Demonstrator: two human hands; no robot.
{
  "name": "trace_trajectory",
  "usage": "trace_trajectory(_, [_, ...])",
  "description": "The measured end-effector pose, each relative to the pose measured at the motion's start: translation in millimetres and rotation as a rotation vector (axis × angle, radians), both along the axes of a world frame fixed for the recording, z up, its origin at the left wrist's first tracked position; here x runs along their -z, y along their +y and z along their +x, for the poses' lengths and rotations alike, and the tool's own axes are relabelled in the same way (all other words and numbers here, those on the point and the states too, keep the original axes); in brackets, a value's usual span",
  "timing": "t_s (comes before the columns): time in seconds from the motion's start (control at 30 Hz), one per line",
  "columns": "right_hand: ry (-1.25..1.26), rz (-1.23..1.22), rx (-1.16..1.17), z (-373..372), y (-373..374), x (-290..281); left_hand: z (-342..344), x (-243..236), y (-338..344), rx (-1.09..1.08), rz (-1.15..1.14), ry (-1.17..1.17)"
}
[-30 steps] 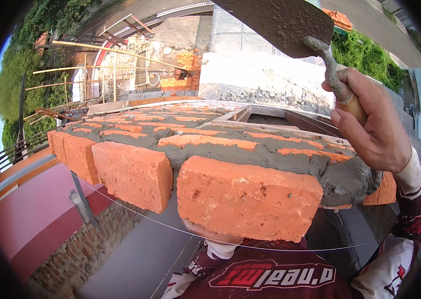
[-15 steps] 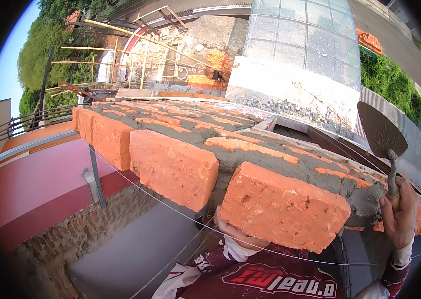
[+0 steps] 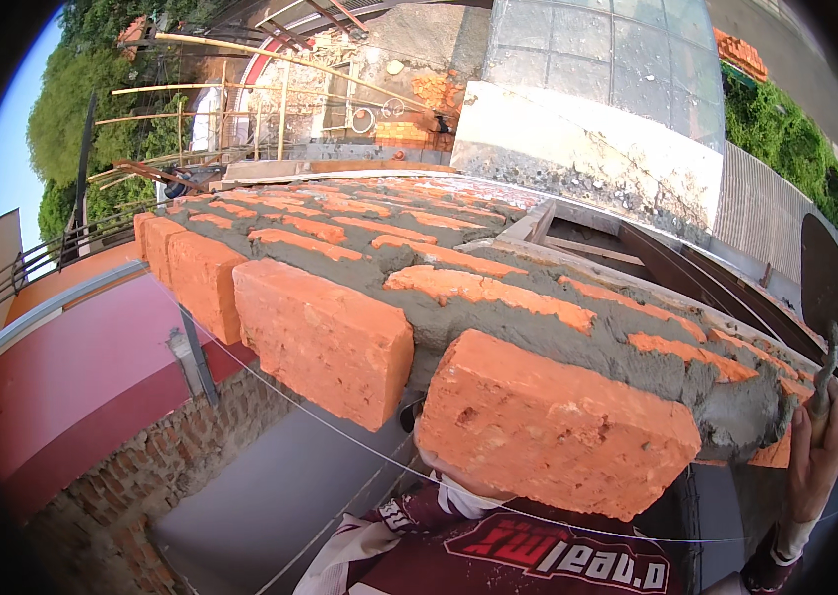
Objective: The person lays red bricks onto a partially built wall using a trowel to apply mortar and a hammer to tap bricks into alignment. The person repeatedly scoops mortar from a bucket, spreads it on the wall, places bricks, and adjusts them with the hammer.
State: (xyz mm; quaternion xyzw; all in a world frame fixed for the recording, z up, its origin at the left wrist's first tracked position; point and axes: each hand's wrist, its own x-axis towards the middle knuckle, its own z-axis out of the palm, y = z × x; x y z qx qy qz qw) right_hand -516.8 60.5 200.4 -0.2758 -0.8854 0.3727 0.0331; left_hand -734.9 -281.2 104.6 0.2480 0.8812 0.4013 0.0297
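Observation:
An orange brick [image 3: 558,426] stands on edge along the near side of the wall top, right of another orange brick [image 3: 325,342] with a narrow gap between them. My left hand [image 3: 463,478] is against the nearer brick's lower near side, gripping it, its fingers mostly hidden. At the far right, my right hand [image 3: 815,456] is closed round the handle of a trowel [image 3: 831,283], its dark blade pointing up and away. Grey mortar [image 3: 736,412] is heaped at the wall's right end, close to that hand.
Mortared brickwork [image 3: 488,288] recedes to the far left. A thin white string [image 3: 364,448] runs along the near side. Beyond the wall lie a dark framed opening [image 3: 597,238], a glass roof [image 3: 602,59] and bamboo poles [image 3: 280,109]. A drop shows below at left.
The view has shifted slightly. My right hand and the trowel have moved right, and the blade is farther from the wall. My left hand stays at the same brick.

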Motion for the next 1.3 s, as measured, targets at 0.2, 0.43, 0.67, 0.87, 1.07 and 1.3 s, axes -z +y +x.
trace_trajectory(0.2, [-0.008,-0.002,0.052,-15,1,-4,-4,-4,6,0.001,0.019,-0.013])
trace_trajectory(0.43, [-0.063,0.042,0.082,-47,-8,-24,-2,-2,11,-0.014,0.093,-0.054])
trace_trajectory(0.67, [-0.127,0.146,0.087,-68,-33,-59,-4,4,31,-0.178,0.660,-0.575])
trace_trajectory(0.87, [-0.137,0.370,0.146,-77,-70,-88,-15,9,26,0.041,0.512,-0.262])
trace_trajectory(1.07, [-0.210,0.337,0.152,-98,-105,-92,-23,9,26,0.036,0.315,0.141])
trace_trajectory(1.3, [0.046,0.413,-0.300,-122,-112,-77,-33,-9,4,0.142,0.302,0.250])
